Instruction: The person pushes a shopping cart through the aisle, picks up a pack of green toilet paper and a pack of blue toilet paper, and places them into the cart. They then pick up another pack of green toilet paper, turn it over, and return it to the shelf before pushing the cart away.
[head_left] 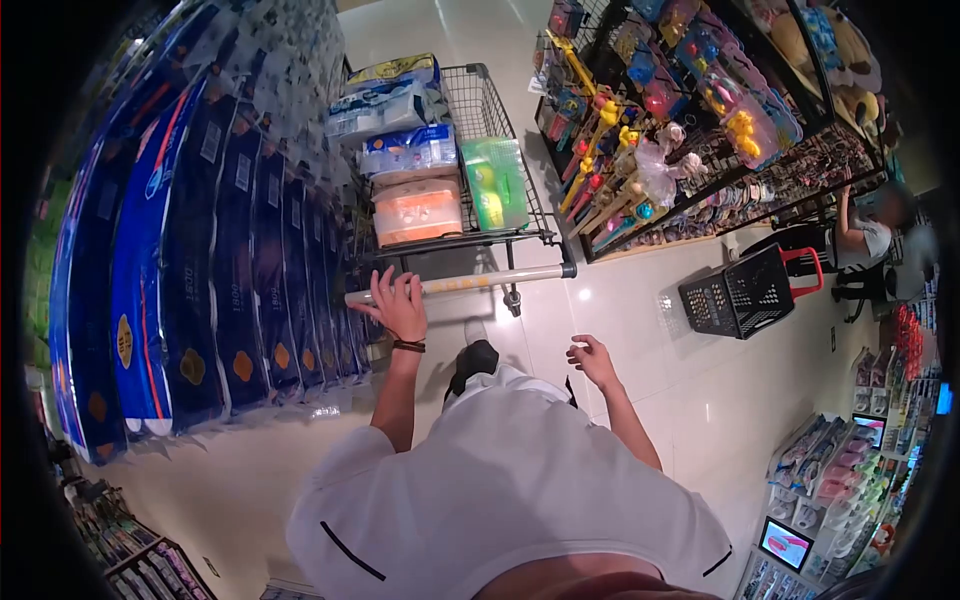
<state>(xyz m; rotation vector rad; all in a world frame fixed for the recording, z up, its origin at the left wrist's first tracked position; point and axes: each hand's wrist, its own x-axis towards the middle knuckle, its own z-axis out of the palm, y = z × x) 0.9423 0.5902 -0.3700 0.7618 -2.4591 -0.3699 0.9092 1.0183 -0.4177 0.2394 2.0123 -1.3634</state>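
Note:
My left hand [400, 306] lies over the left end of the shopping cart's handle [510, 277], its fingers curled across the bar. Beyond the handle is the black wire shopping cart [478, 88], with several packs inside. An orange-and-white pack [417, 210] and a green pack [496, 185] sit nearest to me. Behind them lie a blue-and-white pack [408, 150], a pale pack [378, 110] and a yellow-and-dark pack [395, 70]. Hanging free by my right side, my right hand [592, 360] holds nothing, its fingers loosely bent and apart.
Stacked dark blue packs [200, 250] form a wall close on the left. A rack of hanging toys [640, 130] stands right of the cart. A black shopping basket [745, 295] with a red handle is on the right, near another person [862, 240]. Shelves with small screens [786, 543] stand lower right.

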